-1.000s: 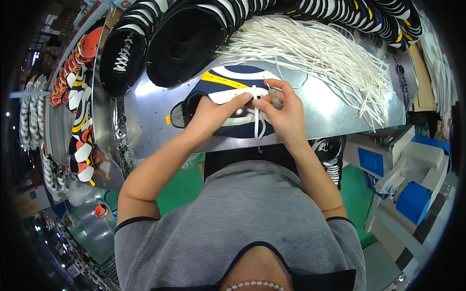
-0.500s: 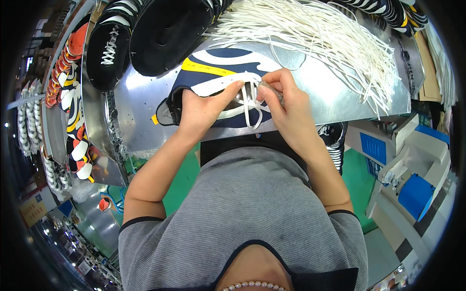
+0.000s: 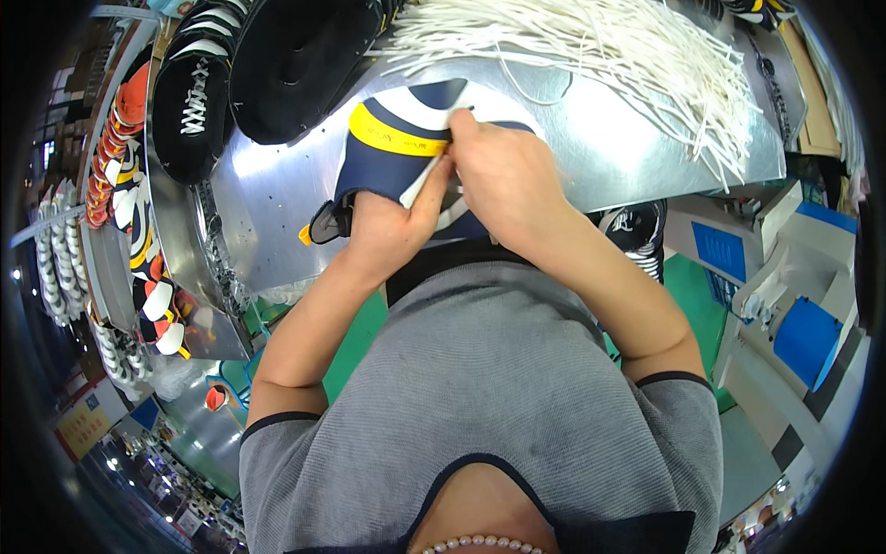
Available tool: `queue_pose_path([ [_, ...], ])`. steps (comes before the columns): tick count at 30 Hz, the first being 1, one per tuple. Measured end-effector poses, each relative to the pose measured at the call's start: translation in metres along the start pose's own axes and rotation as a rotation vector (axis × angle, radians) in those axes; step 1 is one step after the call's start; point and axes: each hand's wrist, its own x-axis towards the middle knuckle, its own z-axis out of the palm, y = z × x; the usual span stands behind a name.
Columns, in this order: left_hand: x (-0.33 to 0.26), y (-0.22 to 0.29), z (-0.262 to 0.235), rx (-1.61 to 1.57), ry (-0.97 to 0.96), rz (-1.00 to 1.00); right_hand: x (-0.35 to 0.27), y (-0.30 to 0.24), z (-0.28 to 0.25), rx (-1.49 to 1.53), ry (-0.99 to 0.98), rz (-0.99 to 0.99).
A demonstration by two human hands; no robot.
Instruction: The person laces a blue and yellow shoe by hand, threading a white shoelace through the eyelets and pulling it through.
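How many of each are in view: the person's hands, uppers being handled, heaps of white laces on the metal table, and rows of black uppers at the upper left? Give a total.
Hands (left hand, right hand): 2
Navy, white and yellow upper: 1
Heap of white laces: 1
Rows of black uppers (left row, right row): 2
Total: 6
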Motion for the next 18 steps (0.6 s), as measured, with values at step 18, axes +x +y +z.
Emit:
queue_pose_path([
  [18, 0.030, 0.010, -0.012, -0.096, -0.087, -0.549, 0.017, 0.031, 0.024, 0.326, 0.238, 0.019],
])
